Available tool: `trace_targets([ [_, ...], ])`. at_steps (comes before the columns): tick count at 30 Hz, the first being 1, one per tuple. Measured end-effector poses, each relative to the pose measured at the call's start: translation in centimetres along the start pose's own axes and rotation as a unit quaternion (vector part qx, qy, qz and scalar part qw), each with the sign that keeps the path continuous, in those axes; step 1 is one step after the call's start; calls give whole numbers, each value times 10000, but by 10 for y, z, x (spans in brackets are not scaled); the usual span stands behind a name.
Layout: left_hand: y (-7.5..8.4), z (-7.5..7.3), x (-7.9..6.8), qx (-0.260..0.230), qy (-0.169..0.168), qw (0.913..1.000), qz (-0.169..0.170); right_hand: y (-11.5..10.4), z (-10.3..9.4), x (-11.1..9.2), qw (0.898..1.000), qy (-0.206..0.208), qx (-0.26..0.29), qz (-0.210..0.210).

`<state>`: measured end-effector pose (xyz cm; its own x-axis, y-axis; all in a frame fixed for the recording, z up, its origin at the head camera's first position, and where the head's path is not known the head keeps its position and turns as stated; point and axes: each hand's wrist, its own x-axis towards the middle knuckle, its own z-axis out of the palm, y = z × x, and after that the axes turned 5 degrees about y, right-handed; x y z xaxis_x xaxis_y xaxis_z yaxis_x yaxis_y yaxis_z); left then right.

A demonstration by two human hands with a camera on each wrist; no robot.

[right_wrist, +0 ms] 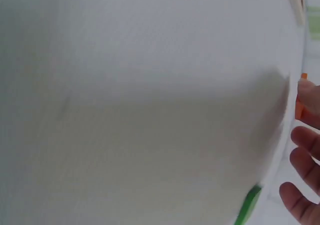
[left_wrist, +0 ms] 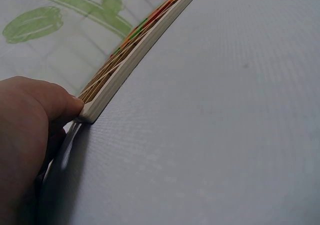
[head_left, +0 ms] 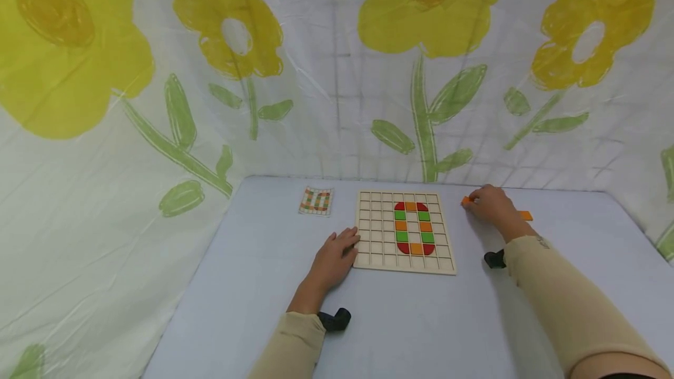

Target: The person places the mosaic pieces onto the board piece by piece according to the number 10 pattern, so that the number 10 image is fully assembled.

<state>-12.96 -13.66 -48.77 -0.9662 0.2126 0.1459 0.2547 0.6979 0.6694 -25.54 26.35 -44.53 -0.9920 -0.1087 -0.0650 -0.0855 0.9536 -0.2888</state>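
A pale wooden grid board (head_left: 375, 250) lies on the table, with red, green and orange tiles forming an upright ring in its right half. My left hand (head_left: 334, 257) rests at the board's left edge, fingers fairly straight. In the left wrist view, the thumb (left_wrist: 60, 101) touches the board's corner (left_wrist: 90, 112). To the right of the board, my right hand (head_left: 492, 206) pinches an orange tile (head_left: 466, 200) above the table. The right wrist view catches this orange tile (right_wrist: 299, 110) partly behind the fingertips.
A small printed pattern card (head_left: 316, 201) lies left of the board. Another orange piece (head_left: 525, 215) shows beside the right wrist, and a green piece (right_wrist: 248, 203) appears in the right wrist view. Behind the table (head_left: 421, 320) hangs a flowered curtain (head_left: 305, 151).
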Motion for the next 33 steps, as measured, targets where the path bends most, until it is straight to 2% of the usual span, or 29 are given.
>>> trace_targets([
  [3, 0, -1, 0, -15, 14, 10000, -22, -21, 0, 6, 9997, 89, 124, -164],
  [9, 0, -2, 0, -115, -6, 9999, -41, -78, 1, 15, 9974, 191, 183, -671],
  [18, 0, -1, 1, -68, -80, 9999, -47, -146, 20, 22, 9879, -184, 774, -1328],
  [24, -2, 1, 3, -33, -35, 10000, -19, -174, 35, 27, 9834, -333, 792, -1599],
  [33, -2, 3, 3, 12, -40, 10000, -12, -198, 58, 29, 9852, -201, 683, -1561],
])
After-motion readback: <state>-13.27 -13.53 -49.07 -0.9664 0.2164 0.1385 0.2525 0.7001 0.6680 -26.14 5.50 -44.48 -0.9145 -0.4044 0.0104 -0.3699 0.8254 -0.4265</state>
